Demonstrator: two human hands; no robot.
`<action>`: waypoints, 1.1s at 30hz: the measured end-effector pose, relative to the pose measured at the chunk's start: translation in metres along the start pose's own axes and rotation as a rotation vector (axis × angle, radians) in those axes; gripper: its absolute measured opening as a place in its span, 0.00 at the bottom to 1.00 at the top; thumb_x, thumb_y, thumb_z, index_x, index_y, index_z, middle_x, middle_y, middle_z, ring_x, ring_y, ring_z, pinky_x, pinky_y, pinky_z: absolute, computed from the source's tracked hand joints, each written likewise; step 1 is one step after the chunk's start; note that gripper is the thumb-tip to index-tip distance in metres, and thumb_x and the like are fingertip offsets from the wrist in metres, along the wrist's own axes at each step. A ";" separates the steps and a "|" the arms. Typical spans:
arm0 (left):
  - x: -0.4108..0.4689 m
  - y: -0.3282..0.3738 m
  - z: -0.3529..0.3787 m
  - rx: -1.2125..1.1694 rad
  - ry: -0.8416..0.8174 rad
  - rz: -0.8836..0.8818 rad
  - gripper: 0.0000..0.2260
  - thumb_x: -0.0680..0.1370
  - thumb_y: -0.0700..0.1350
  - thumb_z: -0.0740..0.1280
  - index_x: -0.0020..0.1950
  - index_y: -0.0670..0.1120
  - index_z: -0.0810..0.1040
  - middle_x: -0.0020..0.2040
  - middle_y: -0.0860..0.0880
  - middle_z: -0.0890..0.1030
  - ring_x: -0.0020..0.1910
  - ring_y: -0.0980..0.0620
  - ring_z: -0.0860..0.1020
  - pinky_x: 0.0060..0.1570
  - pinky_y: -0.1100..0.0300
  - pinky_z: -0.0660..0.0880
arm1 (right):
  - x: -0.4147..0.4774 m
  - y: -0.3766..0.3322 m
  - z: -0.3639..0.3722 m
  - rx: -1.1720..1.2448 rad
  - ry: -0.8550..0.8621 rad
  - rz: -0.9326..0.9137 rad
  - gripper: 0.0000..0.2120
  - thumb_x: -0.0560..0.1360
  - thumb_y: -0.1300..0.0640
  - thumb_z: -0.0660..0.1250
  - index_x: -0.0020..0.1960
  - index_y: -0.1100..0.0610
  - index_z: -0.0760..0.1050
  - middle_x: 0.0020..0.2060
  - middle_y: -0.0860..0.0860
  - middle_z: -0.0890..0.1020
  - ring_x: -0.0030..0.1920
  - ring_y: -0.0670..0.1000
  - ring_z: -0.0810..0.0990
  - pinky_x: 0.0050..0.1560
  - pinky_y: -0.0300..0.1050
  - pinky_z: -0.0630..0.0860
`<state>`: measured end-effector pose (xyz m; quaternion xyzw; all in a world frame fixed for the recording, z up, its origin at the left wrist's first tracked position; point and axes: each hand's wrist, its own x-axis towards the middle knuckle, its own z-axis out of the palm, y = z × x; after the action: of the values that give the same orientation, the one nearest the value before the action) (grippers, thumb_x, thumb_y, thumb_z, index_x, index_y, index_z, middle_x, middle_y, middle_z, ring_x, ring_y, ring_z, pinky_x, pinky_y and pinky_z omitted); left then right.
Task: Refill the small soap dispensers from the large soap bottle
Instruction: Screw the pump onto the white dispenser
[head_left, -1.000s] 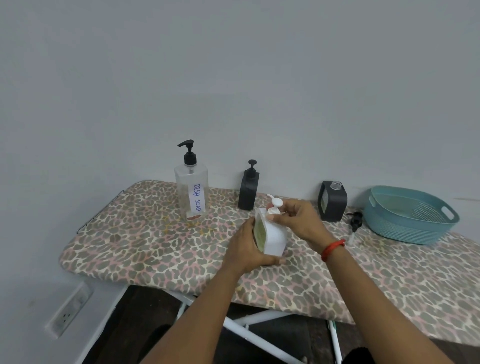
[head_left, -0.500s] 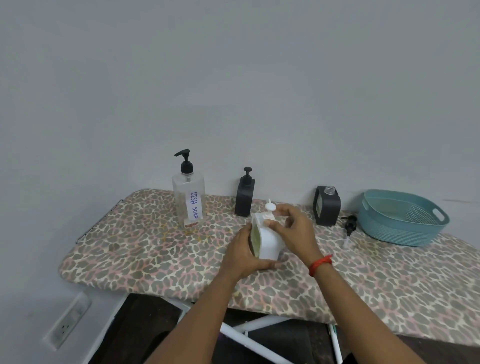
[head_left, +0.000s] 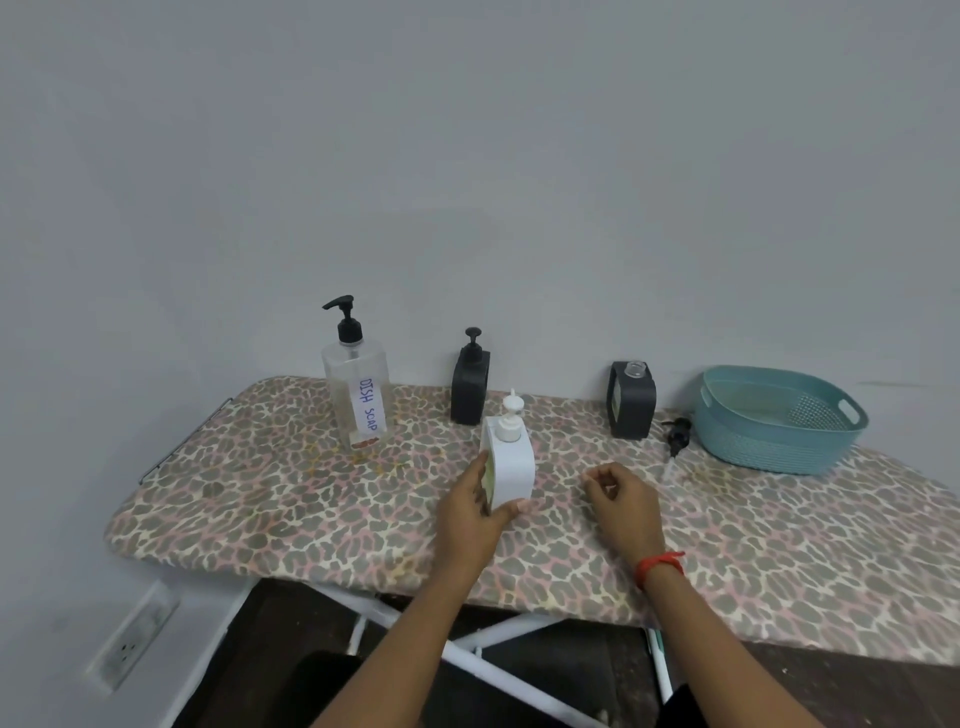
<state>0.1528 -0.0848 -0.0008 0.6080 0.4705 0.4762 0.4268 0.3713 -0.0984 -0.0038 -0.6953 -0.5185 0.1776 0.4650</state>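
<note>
Gripping the white dispenser (head_left: 511, 462) near the front of the bench (head_left: 291, 499) with the left hand (head_left: 475, 506), fingers curled round its side; upright, pump seated on top. At three o'clock of it, just apart: the right hand (head_left: 621, 499), loosely curled, grasping nothing. Farther back, at ten o'clock, the large soap bottle (head_left: 358, 395), seemingly almost drained; at twelve, a black dispenser (head_left: 470, 382) with pump fitted; at two, a second black dispenser (head_left: 631, 400) with open neck, its loose pump (head_left: 678, 431) lying beside. Judging by that: white one apparently closed up, open black one left to cap, perhaps to fill. Compared with half a second ago: right hand off the white pump, lowered toward the bench.
</note>
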 end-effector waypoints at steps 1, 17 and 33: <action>0.000 0.000 0.001 -0.008 0.012 -0.007 0.36 0.71 0.39 0.80 0.75 0.53 0.70 0.61 0.65 0.77 0.57 0.72 0.78 0.53 0.72 0.76 | 0.000 0.001 0.000 -0.005 0.000 -0.008 0.03 0.78 0.54 0.71 0.46 0.50 0.81 0.40 0.42 0.83 0.41 0.42 0.81 0.44 0.37 0.77; 0.106 0.002 0.031 0.022 -0.055 -0.039 0.29 0.75 0.32 0.74 0.75 0.40 0.71 0.63 0.48 0.80 0.56 0.51 0.80 0.45 0.70 0.79 | -0.008 0.001 -0.007 0.205 0.184 -0.004 0.08 0.78 0.60 0.71 0.40 0.53 0.81 0.33 0.46 0.82 0.35 0.41 0.79 0.37 0.29 0.72; 0.166 -0.017 0.055 0.062 -0.076 0.008 0.30 0.73 0.34 0.77 0.73 0.41 0.73 0.64 0.49 0.80 0.62 0.52 0.79 0.54 0.71 0.77 | -0.005 -0.001 -0.005 0.220 0.152 0.020 0.10 0.79 0.52 0.71 0.39 0.51 0.81 0.34 0.42 0.82 0.35 0.42 0.78 0.37 0.30 0.73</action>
<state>0.2214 0.0770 0.0017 0.6404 0.4663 0.4396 0.4233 0.3719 -0.1052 -0.0016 -0.6566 -0.4520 0.1851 0.5747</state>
